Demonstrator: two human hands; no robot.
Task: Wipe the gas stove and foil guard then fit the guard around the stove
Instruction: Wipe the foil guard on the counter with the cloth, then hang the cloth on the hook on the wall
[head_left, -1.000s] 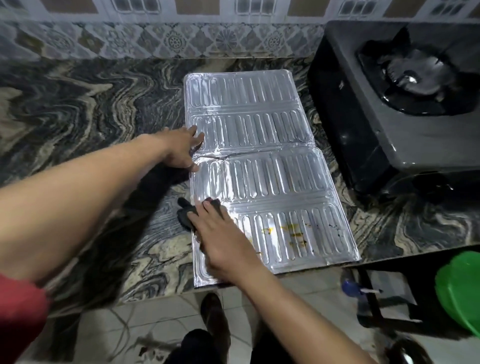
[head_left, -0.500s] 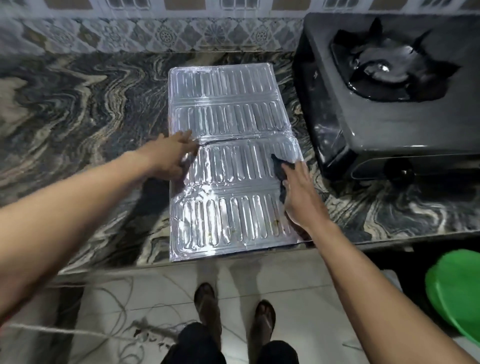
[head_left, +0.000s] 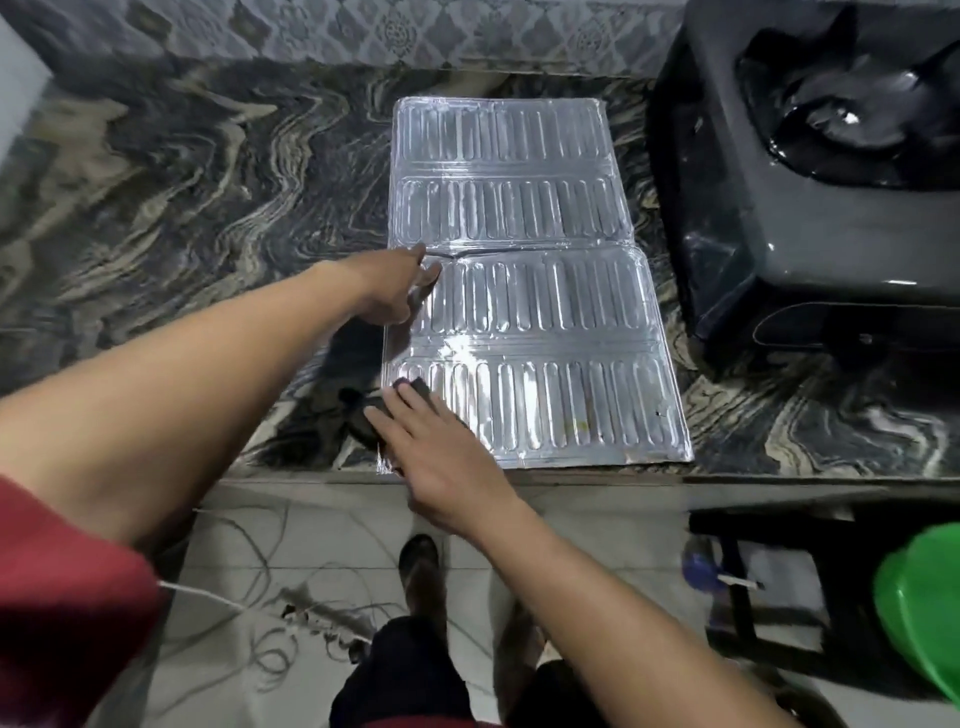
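right hand (head_left: 441, 457) lies palm down, fingers loosely spread and nearly flat, pressing a dark cloth (head_left: 371, 421) onto the near left corner of the foil guard (head_left: 524, 291); cloth sticks out left of the fingers, partly off the foil onto the counter, not pinched, just held under the palm and fingers. left hand (head_left: 395, 288) is open, fingers together and extended, fingertips resting on the left edge of the guard at about its middle fold, holding it down; nothing gripped in it

foil guard lies flat on a dark marble-patterned countertop (head_left: 171, 208), silver, embossed with rows of short ribs, made of hinged panels. its long axis runs away from the person, from the counter's front edge toward the back wall, near end flush with or slightly over the counter edge, far end close to the patterned wall tiles (head_left: 415, 31). a few small yellowish spots on the near right panel

gas stove (head_left: 810, 208) sits on the same counter just to the right of the guard, dark body, black burner and pan support on top; narrow strip of counter between stove and guard, not touching

below the counter: pale tiled floor (head_left: 571, 525), loose cables (head_left: 270, 597) at left, a green plastic item (head_left: 919, 613) at lower right, dark frame beside it, small blue object near that, too blurred to identify. person's feet and dark shorts at bottom centre, red sleeve (head_left: 62, 608) on left arm
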